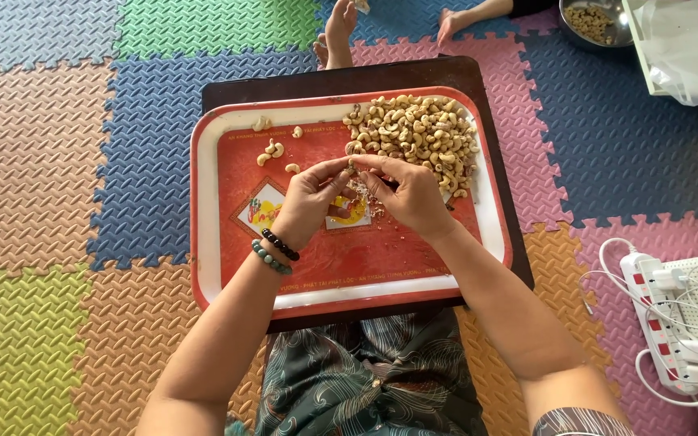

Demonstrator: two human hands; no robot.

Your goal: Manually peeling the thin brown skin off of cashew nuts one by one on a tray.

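A red tray [341, 266] with a white rim rests on a dark board over my lap. A heap of pale cashew nuts [414, 129] fills its far right corner, and several loose cashews [272, 151] lie at its far left. My left hand [310, 202] and my right hand [409, 194] meet above the tray's middle, fingertips pinched together on one small cashew [352, 167]. Bits of peeled skin lie on the tray under my hands. Two bead bracelets [276, 250] circle my left wrist.
Coloured foam mats cover the floor. Another person's foot [337, 32] and hand [450, 23] show beyond the tray, near a metal bowl of nuts [595, 23]. A white power strip with cables [680, 323] lies at the right, a white bag [688, 48] at top right.
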